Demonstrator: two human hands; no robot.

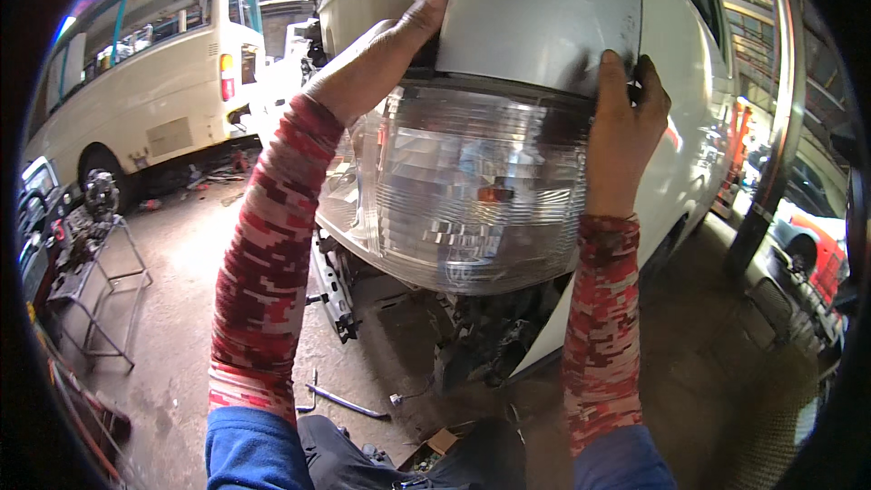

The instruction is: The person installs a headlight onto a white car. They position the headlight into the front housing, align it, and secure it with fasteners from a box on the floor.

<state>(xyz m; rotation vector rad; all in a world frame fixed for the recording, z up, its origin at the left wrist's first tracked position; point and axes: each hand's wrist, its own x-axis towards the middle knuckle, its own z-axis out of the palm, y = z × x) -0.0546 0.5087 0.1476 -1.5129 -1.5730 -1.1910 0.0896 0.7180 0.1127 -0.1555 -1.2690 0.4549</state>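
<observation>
A cream bus (177,95) with a boxy, flat-sided body stands at the left, and the smooth, glossy side of a white vehicle (687,118) curves away at the right, over a scuffed, dull floor (181,381). Directly ahead, the grey panel (544,9), a gently bowed sheet with a satin sheen, sits just above the headlamp (481,209), whose clear, ribbed lens wraps round the corner. Pixel-patterned fabric sleeves (272,245) cover both forearms. The right hand (628,113) has a narrow grip, pinching the panel's lower right corner; the left hand (390,45) is at its left edge, its grip partly hidden, so I cannot tell how closed it is. Below lies a slim, bent metal bar (349,402).
</observation>
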